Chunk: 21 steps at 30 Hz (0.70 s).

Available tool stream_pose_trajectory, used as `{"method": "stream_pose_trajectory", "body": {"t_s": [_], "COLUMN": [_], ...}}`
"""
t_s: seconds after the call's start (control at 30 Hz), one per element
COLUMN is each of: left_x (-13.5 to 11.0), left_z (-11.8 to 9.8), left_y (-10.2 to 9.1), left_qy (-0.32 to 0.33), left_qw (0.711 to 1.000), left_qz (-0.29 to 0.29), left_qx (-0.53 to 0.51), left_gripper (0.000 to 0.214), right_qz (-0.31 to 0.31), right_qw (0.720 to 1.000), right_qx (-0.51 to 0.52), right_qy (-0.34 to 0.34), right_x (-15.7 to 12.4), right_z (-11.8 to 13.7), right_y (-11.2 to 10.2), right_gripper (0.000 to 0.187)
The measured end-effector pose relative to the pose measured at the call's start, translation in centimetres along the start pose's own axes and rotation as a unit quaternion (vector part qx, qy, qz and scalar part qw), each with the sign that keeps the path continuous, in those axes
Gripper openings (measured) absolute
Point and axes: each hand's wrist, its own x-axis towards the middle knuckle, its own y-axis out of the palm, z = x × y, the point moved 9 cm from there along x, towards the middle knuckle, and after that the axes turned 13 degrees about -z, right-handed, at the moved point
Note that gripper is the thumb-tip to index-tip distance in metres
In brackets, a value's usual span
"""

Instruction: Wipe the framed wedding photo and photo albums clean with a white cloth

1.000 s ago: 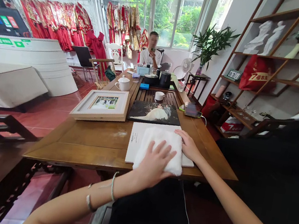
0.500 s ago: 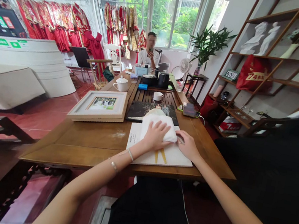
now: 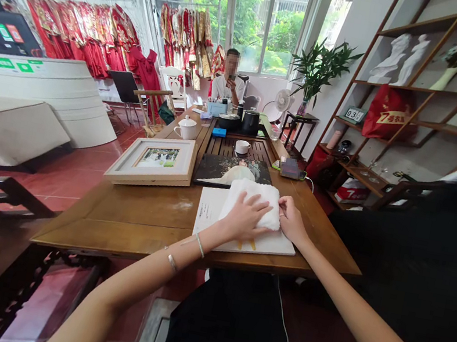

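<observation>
A folded white towel lies on a flat white board at the near edge of the wooden table. My left hand rests on the towel with its fingers spread. At the towel's right edge, my right hand pinches the cloth between thumb and fingers. Yellow marks show on the board below my left hand. Just beyond the towel is a dark photo panel with a pale dress pictured on it.
Left of the board lies a framed picture. Farther back stand a lidded white mug, a small white cup, a blue box and a black pot. A person sits at the far end; another person's dark clothing is at right.
The towel and both hands have shifted slightly right and nearer to me. More of the photo panel now shows, and less of the yellow marks.
</observation>
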Motion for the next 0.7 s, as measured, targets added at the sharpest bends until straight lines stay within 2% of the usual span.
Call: {"method": "stream_pose_trajectory", "body": {"t_s": [0.1, 0.2, 0.33, 0.43, 0.53, 0.6, 0.7], "left_x": [-1.9, -4.1, -7.4, -9.7, -11.1, -11.3, -10.3], "left_z": [-2.6, -5.9, -8.8, -8.8, -7.1, -5.8, -4.8], "left_y": [-1.0, -2.1, -3.1, -3.6, -3.9, -3.9, -3.7], "left_qy": [-0.020, -0.034, -0.050, -0.065, -0.104, -0.138, -0.160], "left_qw": [1.000, 0.999, 0.998, 0.997, 0.993, 0.989, 0.985], "left_qz": [-0.019, -0.037, -0.039, -0.046, -0.052, -0.055, -0.064], "left_qx": [0.007, 0.009, 0.000, -0.007, -0.005, -0.002, 0.001], "left_gripper": [0.060, 0.064, 0.068, 0.067, 0.061, 0.061, 0.074], "right_qz": [0.009, 0.032, 0.060, 0.073, 0.079, 0.078, 0.073], "right_qw": [0.998, 0.993, 0.997, 0.996, 0.995, 0.995, 0.995], "right_qx": [0.058, 0.103, 0.041, 0.001, -0.013, -0.019, -0.024], "right_qy": [0.035, 0.040, -0.015, -0.053, -0.063, -0.067, -0.071], "right_x": [0.0, -0.1, -0.1, 0.0, -0.1, -0.2, -0.3], "right_z": [-1.0, -1.0, 0.0, 0.6, 0.7, 0.7, 0.9], "right_y": [0.3, 0.8, 1.1, 1.4, 1.6, 1.7, 1.7], "right_gripper": [0.017, 0.020, 0.023, 0.024, 0.025, 0.027, 0.029]}}
